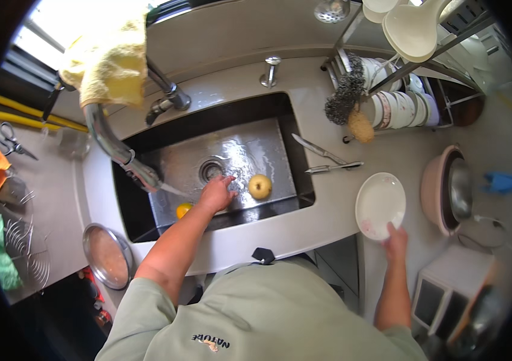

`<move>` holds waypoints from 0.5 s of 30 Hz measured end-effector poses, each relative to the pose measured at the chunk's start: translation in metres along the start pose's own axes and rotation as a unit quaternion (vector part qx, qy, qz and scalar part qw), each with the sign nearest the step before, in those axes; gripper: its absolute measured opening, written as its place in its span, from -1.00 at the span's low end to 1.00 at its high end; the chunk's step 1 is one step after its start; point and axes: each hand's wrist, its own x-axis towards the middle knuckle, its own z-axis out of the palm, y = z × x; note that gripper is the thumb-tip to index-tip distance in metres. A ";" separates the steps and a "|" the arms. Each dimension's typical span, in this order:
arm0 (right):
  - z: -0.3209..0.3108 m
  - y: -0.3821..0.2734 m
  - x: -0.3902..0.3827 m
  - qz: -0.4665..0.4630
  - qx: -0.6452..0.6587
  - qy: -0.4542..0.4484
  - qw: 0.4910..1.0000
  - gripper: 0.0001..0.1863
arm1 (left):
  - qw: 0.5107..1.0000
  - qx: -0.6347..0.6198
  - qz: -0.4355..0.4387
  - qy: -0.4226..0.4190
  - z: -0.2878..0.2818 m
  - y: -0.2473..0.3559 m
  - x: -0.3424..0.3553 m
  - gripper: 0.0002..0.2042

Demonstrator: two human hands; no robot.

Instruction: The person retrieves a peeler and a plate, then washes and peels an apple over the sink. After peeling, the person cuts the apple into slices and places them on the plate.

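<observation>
My left hand (217, 194) reaches down into the dark metal sink (177, 150), its fingers apart and nothing visible in them. Just right of its fingertips sits a round yellow-brown pear (260, 187) on the wet sink floor, not touched. An orange fruit (183, 210) lies partly hidden behind my left forearm. From the tap spout (142, 176), water runs into the sink on the left. At the right, my right hand (395, 242) grips the near rim of a white oval plate (381, 204) with a faint pink pattern, over the counter.
Between sink and plate lie a knife (319, 149) and a slim metal tool (334, 167). A dish rack (409, 111) stands at the back right, pink and metal basins (439, 189) at the right. A metal bowl (108, 256), scissors (14, 142) and cloths are at the left.
</observation>
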 end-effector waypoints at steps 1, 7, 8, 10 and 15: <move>0.005 -0.006 -0.003 -0.010 0.001 -0.016 1.000 -0.76 | 0.999 0.017 0.026 -0.033 0.008 0.003 0.008 -0.33; 0.001 -0.025 -0.008 0.046 -0.193 -0.017 0.980 -0.64 | 0.976 0.073 0.175 -0.110 0.033 0.053 0.036 -0.10; -0.002 -0.029 -0.009 0.054 -0.232 -0.010 0.971 -0.62 | 0.968 0.085 0.198 -0.131 0.042 0.056 0.042 -0.11; -0.004 -0.038 -0.009 0.067 -0.311 0.003 0.948 -0.57 | 0.966 0.098 0.213 -0.107 0.061 0.054 0.051 -0.15; 0.022 -0.062 -0.024 -0.341 -0.545 0.170 0.746 -0.67 | 0.992 -0.026 0.077 -0.099 0.057 0.056 0.053 -0.17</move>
